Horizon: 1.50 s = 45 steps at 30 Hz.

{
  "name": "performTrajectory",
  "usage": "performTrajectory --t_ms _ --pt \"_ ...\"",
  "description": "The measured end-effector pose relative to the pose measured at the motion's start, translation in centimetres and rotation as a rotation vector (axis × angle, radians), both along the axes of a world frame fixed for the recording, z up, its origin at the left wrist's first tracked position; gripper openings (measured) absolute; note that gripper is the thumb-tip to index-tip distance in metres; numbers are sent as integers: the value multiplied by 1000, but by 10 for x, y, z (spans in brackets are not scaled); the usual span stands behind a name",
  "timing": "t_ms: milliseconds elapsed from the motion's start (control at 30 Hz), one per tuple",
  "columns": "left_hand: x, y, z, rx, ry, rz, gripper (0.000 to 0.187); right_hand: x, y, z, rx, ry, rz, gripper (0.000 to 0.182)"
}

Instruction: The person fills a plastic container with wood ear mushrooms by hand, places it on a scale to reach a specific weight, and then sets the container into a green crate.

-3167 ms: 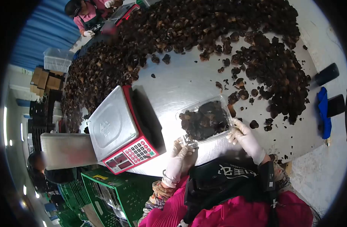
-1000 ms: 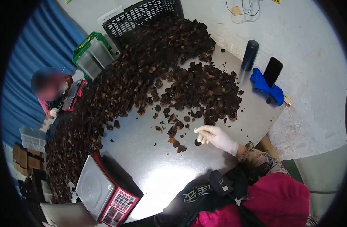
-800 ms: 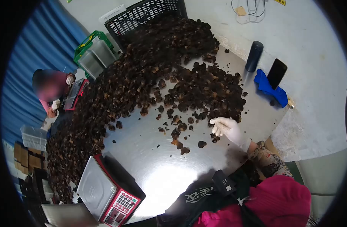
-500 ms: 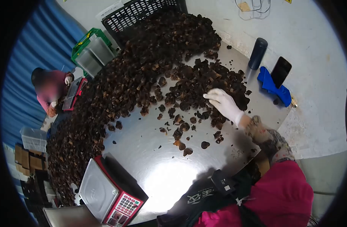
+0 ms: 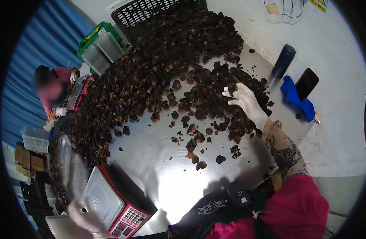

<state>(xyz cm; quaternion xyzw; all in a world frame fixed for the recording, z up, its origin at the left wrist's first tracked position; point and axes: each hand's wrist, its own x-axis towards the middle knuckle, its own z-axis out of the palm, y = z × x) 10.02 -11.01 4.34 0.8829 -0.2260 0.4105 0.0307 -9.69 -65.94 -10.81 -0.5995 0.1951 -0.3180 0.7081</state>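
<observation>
My right hand [image 5: 248,104], in a white glove, is over the near heap of dark dried wood ear fungus [image 5: 207,91]. A dark fungus piece [image 5: 232,88] sits between its thumb and fingertips. My left hand [image 5: 85,218], gloved and smeared by motion, is at the lower left beside a red electronic scale [image 5: 105,195]. From that hand extends a clear plastic container or bag [image 5: 73,165], too blurred to name surely. It passes above the scale's left side and the edge of the large fungus heap [image 5: 127,87]. Loose pieces lie on the metal table [image 5: 151,159].
A dark bottle [image 5: 284,61], a phone [image 5: 307,83] and a blue cloth [image 5: 296,99] are at the right. A black crate [image 5: 143,15] and a green crate [image 5: 89,39] stand behind the heap. At the far left a co-worker [image 5: 51,87] sits by another scale [image 5: 80,93].
My left hand has come into view at the lower left with the clear plastic thing. My right hand has curled its fingers round a fungus piece. The view has shifted slightly.
</observation>
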Motion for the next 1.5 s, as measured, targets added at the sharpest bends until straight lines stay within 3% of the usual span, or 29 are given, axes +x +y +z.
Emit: performTrajectory --t_ms 33,67,100,167,300,400,433,500,567,600,633,700,767,800,900,967,1033,1100,1167,1233,1300,1333,1367,1400,1433,1500 --pt "-7 -23 -29 187 -172 -41 31 -5 5 15 250 -60 51 10" --pt "-13 -33 -66 17 158 -40 32 -6 7 23 501 -120 102 10" --pt "-27 -62 -78 116 145 -229 32 -1 6 20 503 -121 105 10" --pt "-43 -81 -112 167 375 -275 28 14 6 17 54 228 129 10" --pt "-69 -97 -146 238 470 -338 35 50 7 2 -996 412 86 20" --pt "-81 -106 -142 304 700 -419 57 63 -8 -5 -1191 531 224 15" --pt "-83 -112 -140 219 736 -452 63 65 -12 -10 -1305 553 285 13" --pt "-77 -124 -136 107 728 -504 62 60 -12 1 -1277 590 308 10" --pt "-63 -143 -129 12 752 -599 55 48 -16 2 -888 375 187 12" --pt "-57 -161 -126 -61 730 -654 47 43 -25 -2 -905 207 166 10" --pt "-52 -182 -118 -98 767 -673 40 32 -17 14 -298 246 210 7" --pt "-37 -221 -121 -184 825 -818 33 16 -19 26 227 68 272 10" --pt "-27 -269 -128 -218 757 -931 29 8 -12 43 -368 370 194 16" --pt "-23 -294 -133 -237 775 -921 28 8 -15 29 210 64 198 15" --pt "-19 -371 -149 -299 741 -823 27 15 -22 27 414 36 234 22" --pt "-15 -418 -157 -234 810 -649 36 25 -18 37 229 132 234 20" --pt "-7 -456 -175 -106 693 -468 40 32 -21 37 208 178 207 21" --pt "4 -465 -182 -141 677 -512 32 37 -31 27 219 184 226 18" --pt "21 -460 -187 -207 682 -674 23 43 -35 20 -638 154 94 16" --pt "30 -439 -170 -541 903 -884 6 48 -38 16 -909 271 93 20" --pt "39 -415 -157 -721 1202 -913 5 58 -33 20 -971 596 137 16" --pt "42 -410 -161 -786 1248 -871 6 65 -36 12 -972 589 141 16" --pt "44 -407 -166 -852 1291 -829 7 76 -36 4 -773 565 163 14" --pt "46 -406 -171 -795 1217 -840 8 82 -38 -2 -575 541 186 12" --pt "46 -405 -176 -736 1145 -851 9 81 -41 -5 -575 538 186 12" --pt "41 -408 -173 -617 1023 -856 10 76 -42 7 -1200 597 191 9"
